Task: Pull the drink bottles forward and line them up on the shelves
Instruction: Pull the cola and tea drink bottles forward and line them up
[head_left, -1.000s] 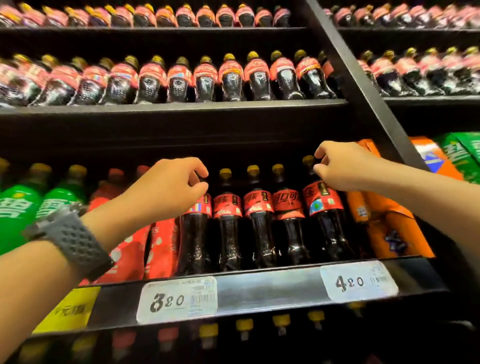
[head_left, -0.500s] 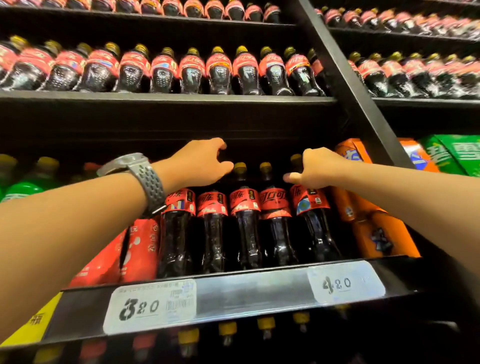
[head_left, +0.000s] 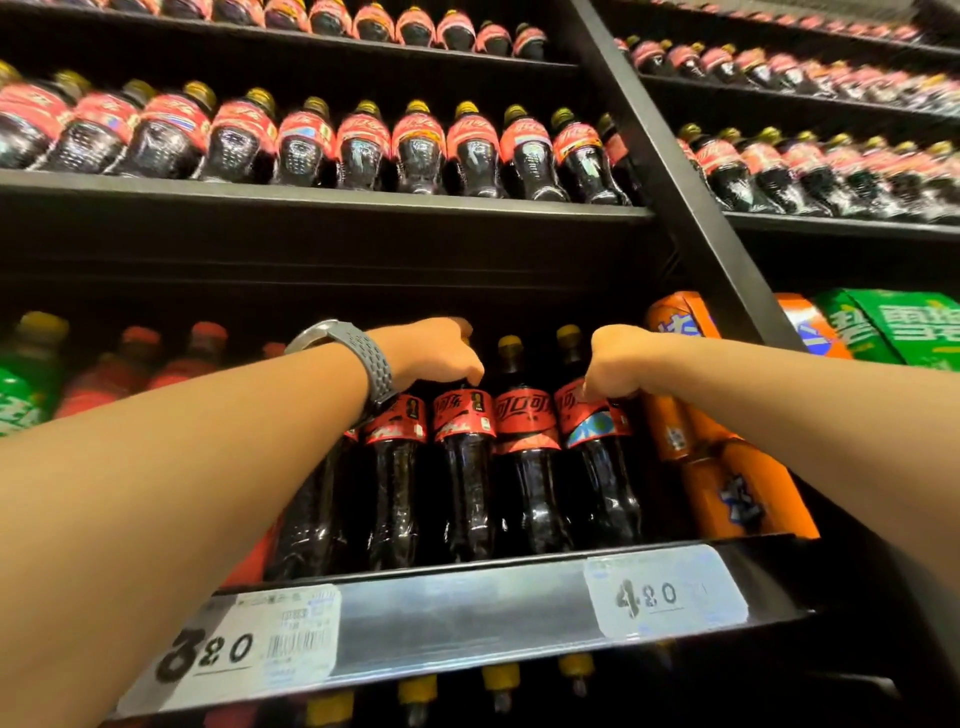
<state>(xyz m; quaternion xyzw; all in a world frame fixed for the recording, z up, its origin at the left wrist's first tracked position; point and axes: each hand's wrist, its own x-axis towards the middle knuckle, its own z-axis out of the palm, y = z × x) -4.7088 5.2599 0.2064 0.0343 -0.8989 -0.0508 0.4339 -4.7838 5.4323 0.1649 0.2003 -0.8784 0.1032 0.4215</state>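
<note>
Up at the shelf (head_left: 467, 608), both arms stretch out nearly straight. The left hand (head_left: 431, 353), a watch (head_left: 363, 358) on its wrist, curls round the neck of the middle cola (head_left: 465, 467), while the right hand (head_left: 618, 364) is fisted against the shoulder of the end cola (head_left: 602, 467); whether it grips, I cannot tell. Five colas (head_left: 527, 467) stand upright in the front row near the shelf's edge, above two price tags (head_left: 665, 592).

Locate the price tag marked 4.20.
In the head view the 4.20 tag sits lower right on the shelf's front rail, beneath the cola bottles, right of the 3.20 tag.
</note>
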